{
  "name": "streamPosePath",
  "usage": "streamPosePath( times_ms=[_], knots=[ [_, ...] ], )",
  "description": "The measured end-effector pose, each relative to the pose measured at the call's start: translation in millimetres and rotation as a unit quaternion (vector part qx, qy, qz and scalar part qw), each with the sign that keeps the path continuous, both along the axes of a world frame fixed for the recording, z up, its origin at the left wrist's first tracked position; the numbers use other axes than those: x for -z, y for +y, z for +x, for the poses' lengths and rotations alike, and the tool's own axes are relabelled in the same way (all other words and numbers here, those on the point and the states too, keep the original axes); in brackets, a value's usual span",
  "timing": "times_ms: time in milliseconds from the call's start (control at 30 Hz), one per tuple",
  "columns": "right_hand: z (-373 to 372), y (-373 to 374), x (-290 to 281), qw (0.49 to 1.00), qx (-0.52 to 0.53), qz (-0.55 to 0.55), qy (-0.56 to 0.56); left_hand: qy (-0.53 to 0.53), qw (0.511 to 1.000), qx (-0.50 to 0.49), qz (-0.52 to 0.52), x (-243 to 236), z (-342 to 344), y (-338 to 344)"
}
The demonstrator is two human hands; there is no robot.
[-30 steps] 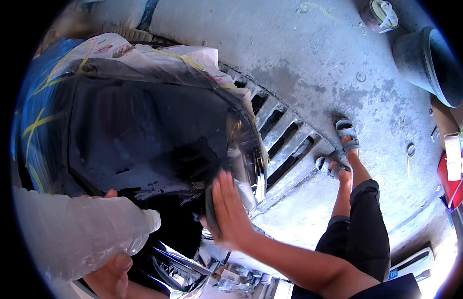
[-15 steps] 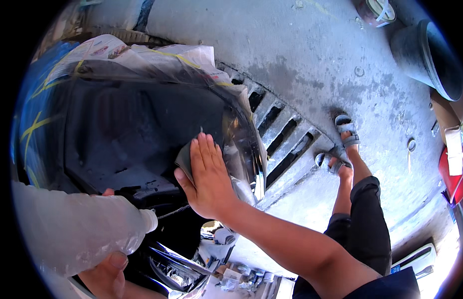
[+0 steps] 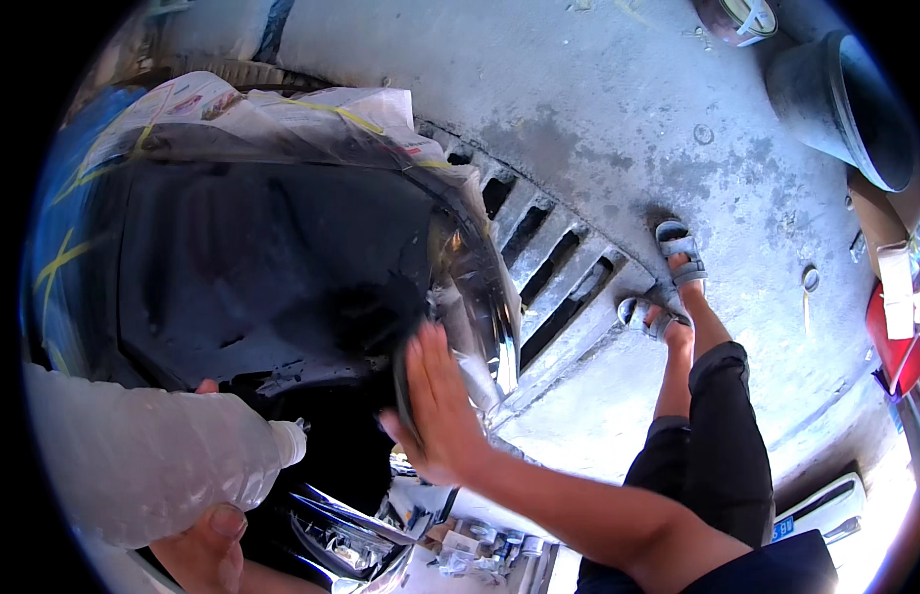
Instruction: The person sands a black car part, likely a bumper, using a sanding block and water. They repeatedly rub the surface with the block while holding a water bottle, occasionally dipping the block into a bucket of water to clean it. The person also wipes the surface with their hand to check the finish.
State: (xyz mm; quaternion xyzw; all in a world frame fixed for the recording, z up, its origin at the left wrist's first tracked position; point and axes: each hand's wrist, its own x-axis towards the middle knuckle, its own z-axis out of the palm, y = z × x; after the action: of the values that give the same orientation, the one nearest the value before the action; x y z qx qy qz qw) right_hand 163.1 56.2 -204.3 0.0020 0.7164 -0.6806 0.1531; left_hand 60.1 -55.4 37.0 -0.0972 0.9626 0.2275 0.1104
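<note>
My right hand (image 3: 438,408) lies flat, fingers straight, against the lower right edge of a glossy black car panel (image 3: 252,257). It presses a thin dark sheet (image 3: 398,388) to the panel; only the sheet's edge shows beside the palm. A dull rubbed patch (image 3: 376,312) sits just above the hand. My left hand (image 3: 200,546) grips a clear plastic bottle (image 3: 143,465) from below at the lower left. The bottle lies on its side, its neck (image 3: 290,442) pointing right toward the panel.
Masking paper and clear film (image 3: 282,109) with yellow tape cover the car above the panel. A chrome strip (image 3: 491,322) runs beside my right hand. A slotted floor drain (image 3: 564,282), my sandalled feet (image 3: 677,259) and a grey pipe (image 3: 841,99) are on the wet concrete.
My right hand slid up onto the panel with the sheet half a second ago, then came back down and right to the panel's edge. The bottle stayed where it was.
</note>
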Motion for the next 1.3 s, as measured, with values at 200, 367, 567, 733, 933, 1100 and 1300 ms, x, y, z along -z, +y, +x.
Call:
streamPosePath(
  times_ms=[200,367,567,733,933,1100,1300],
  knots=[
    [-33.7,-9.5,5.5,0.999,0.025,0.024,-0.015,-0.006,1.000,0.017,-0.003,0.2,-2.2,-1.8],
    [-4.2,0.6,8.3,1.000,-0.010,-0.008,0.019,-0.008,1.000,0.018,-0.012,-5.6,2.3,-14.3],
    [-23.3,-3.4,0.0,0.999,-0.023,-0.013,0.028,-0.011,1.000,0.016,-0.014,-5.2,0.3,3.7],
    [-18.3,1.0,6.5,0.994,-0.041,-0.034,0.098,-0.009,1.000,0.019,-0.007,-2.4,4.7,-1.6],
    [-13.6,-2.3,3.0,0.993,-0.057,-0.019,0.104,0.004,1.000,0.024,-0.007,-2.3,1.5,-1.1],
    [-27.3,0.4,-0.1,0.988,-0.095,-0.023,0.118,0.020,1.000,0.017,-0.006,0.3,2.5,-2.9],
    [-8.9,7.2,-3.3,0.992,-0.066,-0.031,0.100,0.029,0.999,0.016,-0.009,-1.9,1.3,-0.9]
  ],
)
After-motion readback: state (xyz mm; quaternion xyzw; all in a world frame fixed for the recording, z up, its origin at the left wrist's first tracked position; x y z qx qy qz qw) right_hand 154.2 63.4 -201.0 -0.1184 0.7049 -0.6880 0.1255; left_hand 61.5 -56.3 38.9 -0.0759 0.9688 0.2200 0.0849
